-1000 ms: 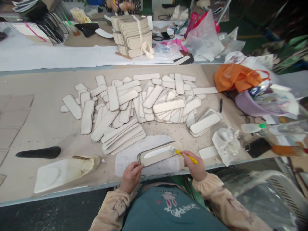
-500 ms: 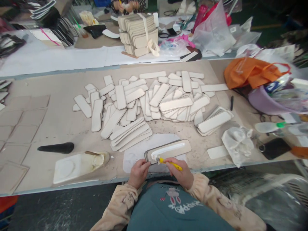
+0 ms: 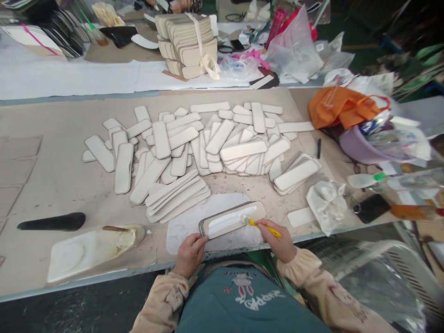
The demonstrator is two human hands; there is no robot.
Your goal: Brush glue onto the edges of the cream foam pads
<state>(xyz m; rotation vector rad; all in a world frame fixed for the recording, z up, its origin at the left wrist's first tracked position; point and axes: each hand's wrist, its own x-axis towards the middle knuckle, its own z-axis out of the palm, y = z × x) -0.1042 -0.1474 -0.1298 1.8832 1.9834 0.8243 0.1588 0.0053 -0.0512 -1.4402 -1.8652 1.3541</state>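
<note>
Pinching the near-left corner of a pale beige, flat, rounded-end strip with a dark edge between thumb and fingers of the left hand. Can't make out anything under the fingertips, though. Gripping a slim yellow-handled brush in the curled fingers of the right hand, bristles down on a wet-looking white streak, near its right end. As for the strip, lying atop similar layers, over a whitish sheet at the near edge of the brown-covered desk. Probably light and fairly stiff, maybe a bit bendy, not too fragile. Likely slick and messy along the coated middle, so best to hold by the bare rim or a corner, pretty much like here. Probably easy to nudge askew too, so worth pressing lightly at the left end. Also seeing a loose heap of similar pale strips just beyond, and an off-white cut-open plastic container off left.
</note>
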